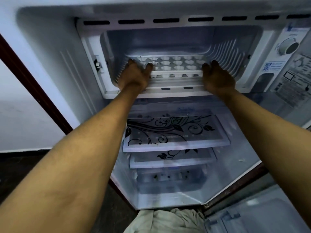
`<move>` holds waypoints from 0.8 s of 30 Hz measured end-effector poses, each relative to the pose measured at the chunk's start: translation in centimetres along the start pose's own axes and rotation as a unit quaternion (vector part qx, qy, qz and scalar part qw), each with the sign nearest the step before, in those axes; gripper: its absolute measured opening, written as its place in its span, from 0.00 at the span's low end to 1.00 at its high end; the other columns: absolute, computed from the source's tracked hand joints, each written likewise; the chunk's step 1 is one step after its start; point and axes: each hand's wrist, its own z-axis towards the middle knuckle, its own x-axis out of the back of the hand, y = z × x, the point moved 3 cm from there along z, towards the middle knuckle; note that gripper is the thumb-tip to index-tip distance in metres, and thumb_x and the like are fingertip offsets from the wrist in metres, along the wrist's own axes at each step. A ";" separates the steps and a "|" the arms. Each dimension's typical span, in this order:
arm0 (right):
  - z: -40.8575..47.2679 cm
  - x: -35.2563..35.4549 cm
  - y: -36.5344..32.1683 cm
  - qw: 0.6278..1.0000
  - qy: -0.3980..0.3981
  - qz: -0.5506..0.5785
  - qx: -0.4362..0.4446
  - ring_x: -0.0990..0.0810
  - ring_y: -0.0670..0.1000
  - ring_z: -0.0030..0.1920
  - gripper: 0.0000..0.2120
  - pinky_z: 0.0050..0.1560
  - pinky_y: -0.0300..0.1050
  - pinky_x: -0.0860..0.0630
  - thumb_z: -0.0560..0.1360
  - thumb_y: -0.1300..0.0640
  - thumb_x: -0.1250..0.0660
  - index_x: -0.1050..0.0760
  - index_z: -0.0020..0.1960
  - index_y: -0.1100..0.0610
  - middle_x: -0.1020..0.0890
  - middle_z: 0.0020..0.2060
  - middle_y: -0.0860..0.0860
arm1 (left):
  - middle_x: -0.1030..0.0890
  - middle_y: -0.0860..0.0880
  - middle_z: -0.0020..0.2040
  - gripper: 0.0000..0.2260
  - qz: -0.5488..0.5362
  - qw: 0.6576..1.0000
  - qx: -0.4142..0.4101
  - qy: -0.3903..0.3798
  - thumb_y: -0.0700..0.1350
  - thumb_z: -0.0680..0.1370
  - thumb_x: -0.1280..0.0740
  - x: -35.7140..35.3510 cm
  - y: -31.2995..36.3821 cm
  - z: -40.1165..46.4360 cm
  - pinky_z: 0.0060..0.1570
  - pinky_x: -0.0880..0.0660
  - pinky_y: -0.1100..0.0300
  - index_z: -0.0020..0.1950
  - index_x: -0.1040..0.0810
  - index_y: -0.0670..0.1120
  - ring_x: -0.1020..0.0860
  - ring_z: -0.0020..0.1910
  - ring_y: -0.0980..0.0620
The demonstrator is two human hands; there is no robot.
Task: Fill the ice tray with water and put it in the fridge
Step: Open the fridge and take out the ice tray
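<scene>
In the head view, the ice tray sits in the freezer compartment at upper centre, your left hand and right hand gripping its ends; treat it as stiff, light plastic with spillable water, and keep it level.

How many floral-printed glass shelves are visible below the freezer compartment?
2: the upper glass shelf just under the freezer compartment, the lower glass shelf beneath it, largely covered.

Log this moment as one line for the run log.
step: placing ice tray | place: freezer compartment | left hand: grips tray's left end | right hand: on right end
</scene>
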 end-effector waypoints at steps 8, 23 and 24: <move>-2.1 2.1 -0.7 0.992 -0.068 0.104 -0.019 0.39 0.60 0.73 0.26 0.70 0.47 0.41 0.82 0.48 0.50 0.47 0.76 0.60 0.38 0.74 0.58 | 0.28 0.44 0.67 0.30 -0.130 0.991 0.015 -0.007 0.55 0.77 0.35 1.7 0.8 -3.1 0.59 0.32 0.58 0.71 0.39 0.39 0.29 0.65 0.44; -23.6 11.2 1.1 0.927 0.045 0.359 -0.103 0.28 0.47 0.53 0.21 0.39 0.24 0.32 0.79 0.63 0.41 0.37 0.72 0.61 0.27 0.56 0.50 | 0.33 0.46 0.72 0.24 -0.364 0.922 0.122 -0.052 0.45 0.80 0.38 7.9 -1.5 -23.8 0.66 0.35 0.60 0.74 0.40 0.41 0.32 0.68 0.51; -25.6 11.6 1.3 0.924 0.049 0.363 -0.109 0.27 0.47 0.54 0.22 0.40 0.20 0.32 0.79 0.63 0.40 0.37 0.72 0.62 0.27 0.58 0.50 | 0.34 0.46 0.72 0.24 -0.375 0.916 0.130 -0.055 0.45 0.80 0.39 8.6 -1.7 -25.4 0.67 0.36 0.60 0.74 0.40 0.41 0.33 0.69 0.51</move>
